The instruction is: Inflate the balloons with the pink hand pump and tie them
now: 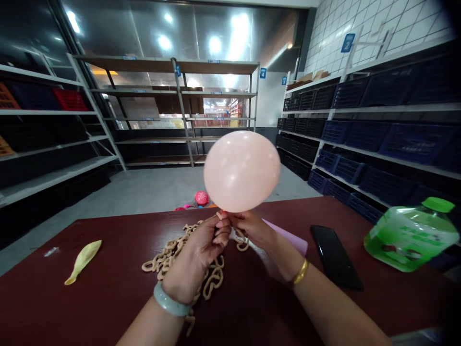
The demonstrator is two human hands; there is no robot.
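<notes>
A blown-up pale pink balloon (242, 171) stands above my hands, its neck pointing down between them. My left hand (212, 236) is closed, its fingers pinching the neck from the left. From the right, my right hand (250, 225) also grips at the neck, with its fingertips partly hidden behind the balloon. Beneath and around my left hand lies a heap of beige chain-like loops (171, 252) on the table; a loop also shows below my right hand. Left of them lies a limp yellow balloon (83, 262), not blown up.
On the dark red table (118, 298) are a black phone (336, 257), a pinkish-purple roll (288, 236) and a jug of green liquid (410, 235). Beyond the far edge, a red balloon (201, 197) rests on the floor. Shelves with blue crates (414, 139) line the right side.
</notes>
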